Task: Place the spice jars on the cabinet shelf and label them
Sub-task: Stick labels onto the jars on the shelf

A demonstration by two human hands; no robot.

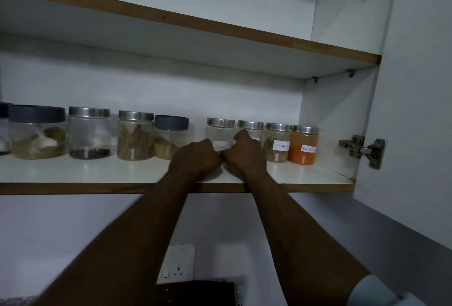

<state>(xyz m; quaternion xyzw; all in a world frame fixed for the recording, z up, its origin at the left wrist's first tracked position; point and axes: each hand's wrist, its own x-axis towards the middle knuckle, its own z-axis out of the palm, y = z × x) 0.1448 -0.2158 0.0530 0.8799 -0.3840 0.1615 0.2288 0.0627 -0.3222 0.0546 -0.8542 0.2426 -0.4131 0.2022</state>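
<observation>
Four small steel-lidded spice jars stand in a row at the right of the lower cabinet shelf (97,171). They are a jar labelled Fennel (220,132), a jar (250,126) half hidden by my right hand, a labelled cinnamon jar (277,143) and a labelled orange red chilli jar (303,145). My right hand (247,154) is curled against the hidden jar's front, thumb pressed where a white label edge (255,139) shows. My left hand (195,156) is a closed fist in front of the Fennel jar. Its knuckles touch my right hand.
Unlabelled jars fill the shelf's left: a big grey-lidded jar (36,132), a jar of dark seeds (89,133), a jar of bark sticks (135,135) and a small grey-lidded jar (168,138). The open cabinet door (415,110) and its hinge (364,150) are at right. A bare upper shelf (195,27) runs overhead.
</observation>
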